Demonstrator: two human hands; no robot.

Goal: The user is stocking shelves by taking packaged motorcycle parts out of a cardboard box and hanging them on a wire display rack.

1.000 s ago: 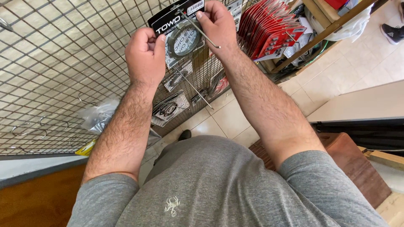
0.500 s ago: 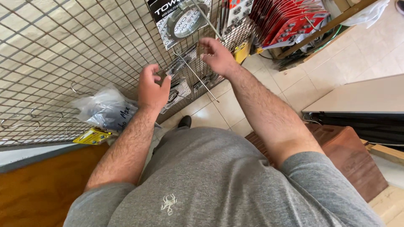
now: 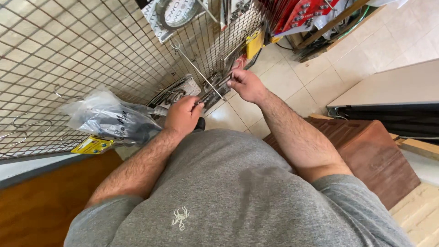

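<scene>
Closest to us we see a grey shirt (image 3: 238,196) and two bare arms reaching out. The left hand (image 3: 183,115) has its fingers curled shut on the near end of a flat dark packet (image 3: 214,90). The right hand (image 3: 245,83) pinches the far end of the same packet, fingers pressed together. The packet sits low down, right at the wire grid wall (image 3: 82,50), under a long metal hook (image 3: 196,67) that sticks out from the grid. Left of the left hand, a shiny plastic bag (image 3: 107,118) hangs on the grid, with a yellow tag (image 3: 93,144) below it. On the right is a brown box (image 3: 366,151) on the pale tile floor (image 3: 347,59). Farther up, a packet with a round coil (image 3: 176,13) hangs on the grid, and red packets (image 3: 302,11) hang beside it.
</scene>
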